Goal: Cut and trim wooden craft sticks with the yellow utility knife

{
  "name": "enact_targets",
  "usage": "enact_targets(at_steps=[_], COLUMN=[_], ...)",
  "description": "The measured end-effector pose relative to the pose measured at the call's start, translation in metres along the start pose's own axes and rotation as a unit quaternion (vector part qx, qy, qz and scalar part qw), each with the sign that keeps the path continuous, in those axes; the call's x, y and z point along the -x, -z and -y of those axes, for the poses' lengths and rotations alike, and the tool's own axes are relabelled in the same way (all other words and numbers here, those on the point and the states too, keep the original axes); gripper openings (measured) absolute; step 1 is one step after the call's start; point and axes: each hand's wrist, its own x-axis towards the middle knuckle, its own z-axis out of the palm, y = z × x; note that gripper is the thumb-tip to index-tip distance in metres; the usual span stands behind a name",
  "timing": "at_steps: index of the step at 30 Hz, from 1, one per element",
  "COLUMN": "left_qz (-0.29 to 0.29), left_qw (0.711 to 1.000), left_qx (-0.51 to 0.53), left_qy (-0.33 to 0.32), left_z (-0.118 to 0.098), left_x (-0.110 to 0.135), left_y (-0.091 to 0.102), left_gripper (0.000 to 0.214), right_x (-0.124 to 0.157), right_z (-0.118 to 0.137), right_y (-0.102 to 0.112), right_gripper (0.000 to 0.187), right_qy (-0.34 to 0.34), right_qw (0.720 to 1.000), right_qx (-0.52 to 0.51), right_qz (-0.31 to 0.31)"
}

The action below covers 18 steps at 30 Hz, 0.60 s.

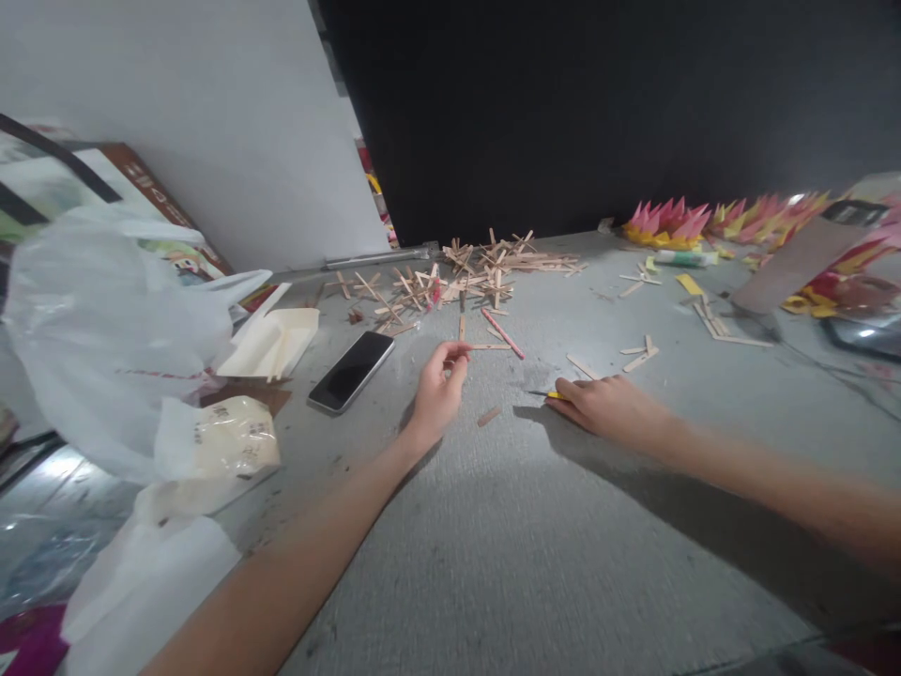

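My left hand (pixel 437 390) is closed, thumb and fingers pinching one end of a wooden craft stick (pixel 493 347) that points right. Closed round a yellow craft knife (pixel 556 396) is my right hand (pixel 612 404); the thin blade points left, low over the table. A pink patterned pencil-like rod (pixel 503 334) lies just beyond the held stick, its near end close to the stick's tip. Between my hands sits a short cut piece of stick (pixel 488 416). Another craft stick (pixel 581 366) lies partly behind my right fingers.
A heap of crossed craft sticks (pixel 485 268) spreads along the back. A phone (pixel 352 372) and a white plastic bag (pixel 119 329) are on the left. Pink and yellow paper crafts (pixel 668 223), a glue stick (pixel 684 258) and a grey-brown cylinder (pixel 802 258) stand or lie at right.
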Motion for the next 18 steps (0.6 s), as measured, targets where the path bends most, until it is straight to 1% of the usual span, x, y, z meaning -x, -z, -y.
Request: enact_targets(at_steps=[2, 3, 4, 6, 7, 8, 9, 10, 12, 13, 16, 18], left_qz=[-0.011, 0.001, 0.023, 0.069, 0.088, 0.109, 0.124, 0.130, 0.117, 0.117, 0.132, 0.142], left_qw=[0.998, 0.992, 0.980, 0.936, 0.913, 0.895, 0.886, 0.884, 0.885, 0.886, 0.890, 0.896], left_qx=[-0.066, -0.122, -0.196, -0.346, -0.400, -0.432, -0.446, -0.447, -0.444, -0.442, -0.424, -0.404], left_qy=[-0.008, -0.012, -0.015, -0.013, -0.007, -0.012, -0.024, -0.045, -0.071, -0.077, -0.104, -0.118], left_z=[-0.002, -0.004, -0.006, -0.013, -0.016, -0.019, -0.021, -0.022, -0.023, -0.023, -0.024, -0.026], left_x=[-0.004, -0.005, -0.005, 0.000, 0.006, 0.013, 0.021, 0.029, 0.047, 0.056, 0.075, 0.082], left_y=[0.006, 0.009, 0.013, 0.020, 0.022, 0.023, 0.023, 0.022, 0.019, 0.017, 0.010, 0.007], left_gripper=[0.021, 0.020, 0.018, 0.019, 0.025, 0.030, 0.033, 0.039, 0.052, 0.053, 0.044, 0.039], right_x=[0.006, 0.010, 0.014, 0.023, 0.027, 0.031, 0.035, 0.039, 0.046, 0.049, 0.055, 0.056], right_z=[-0.005, -0.008, -0.013, -0.024, -0.032, -0.039, -0.047, -0.055, -0.069, -0.075, -0.090, -0.095], right_y=[0.000, 0.000, 0.000, -0.002, -0.004, -0.006, -0.008, -0.010, -0.015, -0.017, -0.022, -0.024], right_gripper=[0.052, 0.051, 0.050, 0.049, 0.048, 0.049, 0.050, 0.052, 0.055, 0.056, 0.054, 0.050], right_qy=[-0.013, -0.019, -0.024, -0.040, -0.048, -0.067, -0.090, -0.112, -0.143, -0.159, -0.206, -0.226], right_qw=[1.000, 1.000, 1.000, 0.998, 0.997, 0.995, 0.993, 0.990, 0.983, 0.978, 0.963, 0.954], right_qx=[-0.005, -0.008, -0.012, -0.022, -0.032, -0.044, -0.057, -0.068, -0.090, -0.099, -0.127, -0.153], right_qz=[-0.004, -0.008, -0.015, -0.034, -0.042, -0.051, -0.054, -0.058, -0.078, -0.089, -0.117, -0.122])
